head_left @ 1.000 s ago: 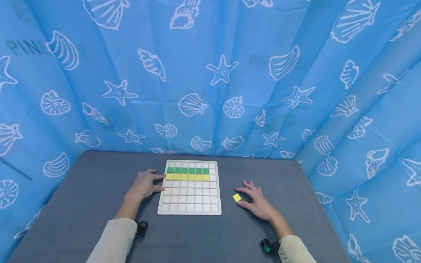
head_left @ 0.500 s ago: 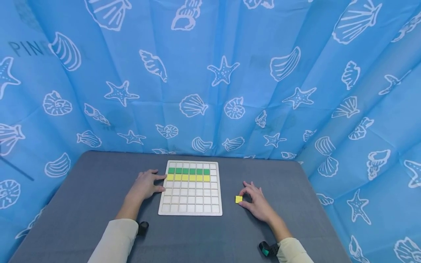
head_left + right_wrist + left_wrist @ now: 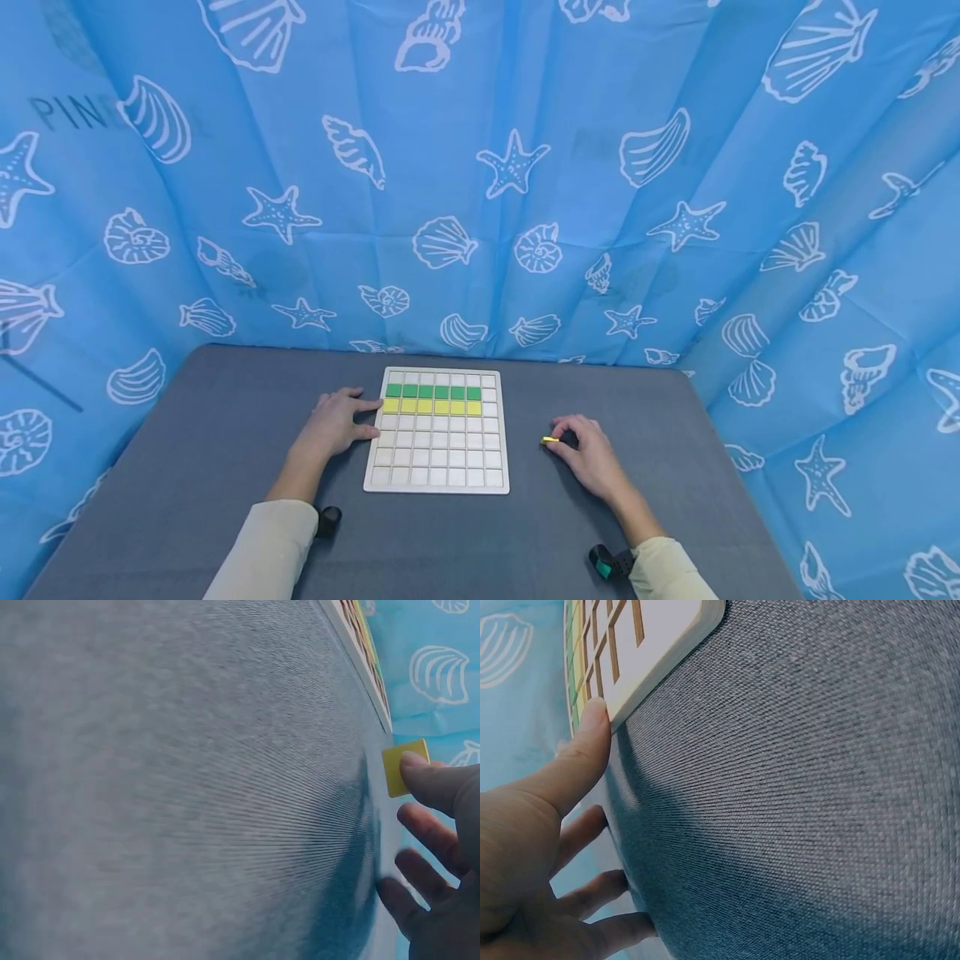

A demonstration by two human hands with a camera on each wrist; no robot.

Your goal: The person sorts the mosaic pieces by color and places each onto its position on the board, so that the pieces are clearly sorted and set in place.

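Observation:
My right hand (image 3: 594,460) pinches a small yellow square tile (image 3: 405,766) between thumb and finger, to the right of the board. Seen from the head, the tile stands nearly edge-on; the right wrist view shows its flat face. A white grid board (image 3: 439,485) lies on the table, with a row of green tiles (image 3: 426,392) and, just below it, a row of yellow tiles (image 3: 424,407). Both rows stop short of the rightmost column. At the board's left edge, my left hand (image 3: 333,427) rests with thumb and index finger spread, the thumb tip (image 3: 594,712) right at the rim.
The grey cloth-covered table (image 3: 450,550) spreads around the board. Behind it and at both sides hangs a blue curtain (image 3: 480,275) with white shell and starfish prints. Dark straps with small devices (image 3: 609,563) sit at both wrists.
My right hand has closed its fingers on the yellow tile, which lay flat, and raised it so that it tips edge-on. My left hand stays at the board's edge.

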